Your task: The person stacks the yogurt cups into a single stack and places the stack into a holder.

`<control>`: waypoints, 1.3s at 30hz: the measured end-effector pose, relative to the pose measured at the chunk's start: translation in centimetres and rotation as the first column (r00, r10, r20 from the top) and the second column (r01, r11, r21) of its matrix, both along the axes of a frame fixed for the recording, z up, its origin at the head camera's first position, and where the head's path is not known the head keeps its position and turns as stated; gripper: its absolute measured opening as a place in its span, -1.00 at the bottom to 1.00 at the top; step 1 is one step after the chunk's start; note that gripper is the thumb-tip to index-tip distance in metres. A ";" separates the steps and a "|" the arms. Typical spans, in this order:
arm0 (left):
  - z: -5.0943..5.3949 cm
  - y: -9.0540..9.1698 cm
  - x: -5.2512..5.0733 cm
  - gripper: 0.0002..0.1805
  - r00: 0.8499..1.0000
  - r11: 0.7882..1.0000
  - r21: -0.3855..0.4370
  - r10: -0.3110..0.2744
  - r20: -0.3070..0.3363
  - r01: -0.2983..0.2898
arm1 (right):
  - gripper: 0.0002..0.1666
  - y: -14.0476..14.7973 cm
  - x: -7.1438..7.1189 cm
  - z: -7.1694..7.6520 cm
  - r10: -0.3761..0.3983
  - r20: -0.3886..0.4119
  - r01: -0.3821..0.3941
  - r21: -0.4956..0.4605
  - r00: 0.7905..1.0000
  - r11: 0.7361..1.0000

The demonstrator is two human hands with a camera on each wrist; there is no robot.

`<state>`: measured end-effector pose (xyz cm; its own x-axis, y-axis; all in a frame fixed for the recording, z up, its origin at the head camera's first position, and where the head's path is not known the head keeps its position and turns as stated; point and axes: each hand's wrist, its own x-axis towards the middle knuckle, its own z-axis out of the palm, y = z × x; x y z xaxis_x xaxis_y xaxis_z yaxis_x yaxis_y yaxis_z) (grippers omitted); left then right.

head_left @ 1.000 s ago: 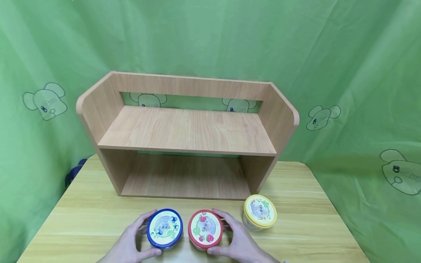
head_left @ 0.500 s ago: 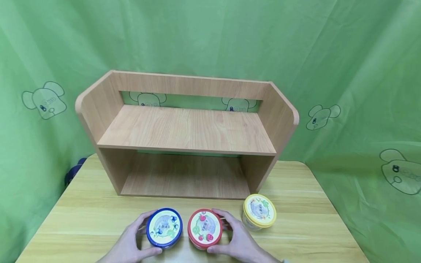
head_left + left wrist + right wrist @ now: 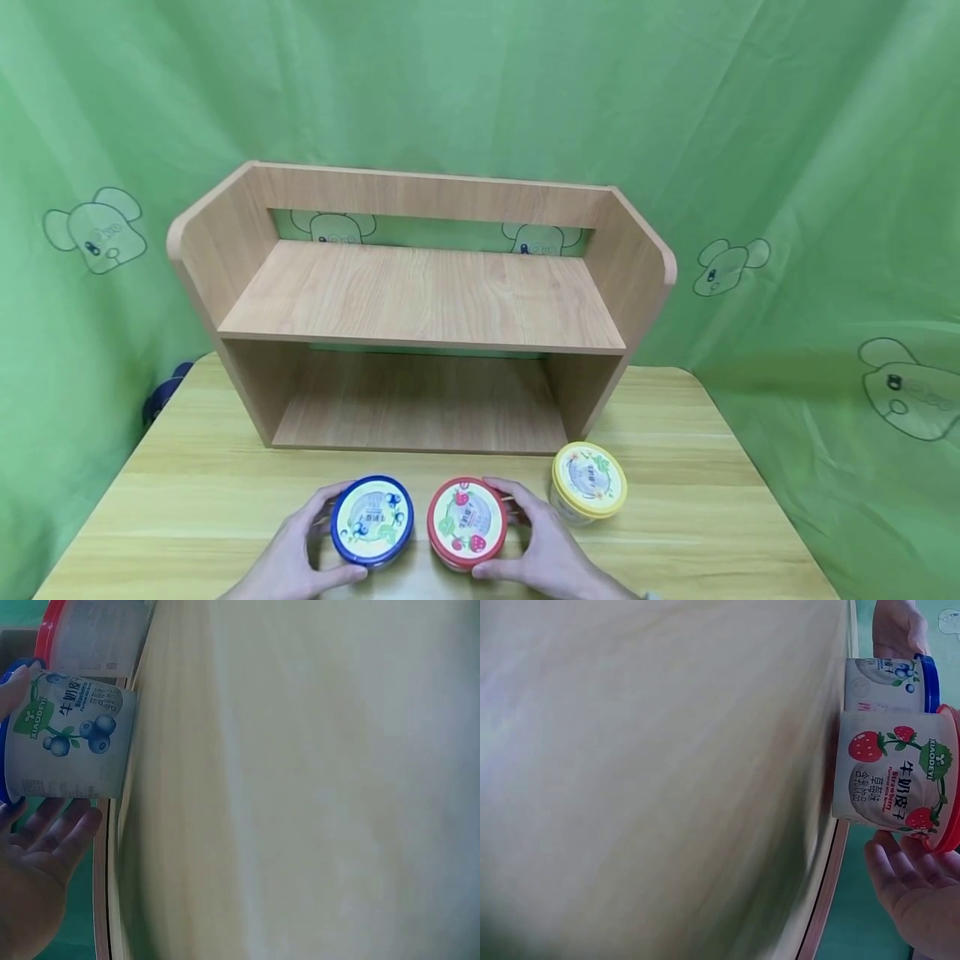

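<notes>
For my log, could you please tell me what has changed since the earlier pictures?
Nothing visibly moved; only the view shifted slightly. The left hand still holds the blue-lidded tub, the right hand the red-lidded tub; the yellow-lidded tub and shelf stayed put.

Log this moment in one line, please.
left hand: holds blue-lidded tub | right hand: holds red-lidded tub | yellow-lidded tub: on table

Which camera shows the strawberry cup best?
The right wrist view: the strawberry cup looks big there, with the strawberries on its side in plain sight. The head view mostly shows its red lid from above. The left wrist view shows only part of its side and lid, cut off at the top.
</notes>
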<state>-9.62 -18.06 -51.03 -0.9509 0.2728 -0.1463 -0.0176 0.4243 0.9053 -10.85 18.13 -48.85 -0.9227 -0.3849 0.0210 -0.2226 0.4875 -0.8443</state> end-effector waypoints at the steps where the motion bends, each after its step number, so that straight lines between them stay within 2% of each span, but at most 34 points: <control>1: 0.0 0.0 0.0 0.10 1.000 1.000 -0.001 -0.001 -0.002 0.001 | 0.13 0.0 0.0 0.1 -0.002 0.000 0.002 -0.006 1.000 1.000; 6: 0.0 0.0 0.0 0.11 1.000 1.000 -0.011 0.001 -0.003 -0.001 | 0.12 0.1 0.1 0.5 -0.015 -0.028 0.015 -0.025 0.999 1.000; 14: 0.1 0.1 -0.1 0.13 1.000 1.000 -0.025 0.006 0.013 -0.005 | 0.10 0.2 -0.2 1.6 -0.005 -0.138 -0.001 -0.046 0.990 0.999; 23: 0.0 0.0 -0.2 0.13 0.997 0.999 -0.045 0.019 0.076 -0.015 | 0.09 -0.4 -0.6 3.1 -0.008 -0.152 -0.003 -0.074 0.988 0.997; 34: 0.2 0.0 -0.2 0.12 1.000 1.000 -0.024 0.003 0.019 -0.002 | 0.09 -1.4 -1.3 4.7 0.037 -0.235 -0.064 -0.106 0.971 0.992; 39: 0.3 0.1 -0.2 0.13 0.999 1.000 -0.030 0.007 0.043 -0.006 | 0.10 -1.9 -1.5 5.4 0.046 -0.241 -0.075 -0.111 0.969 0.991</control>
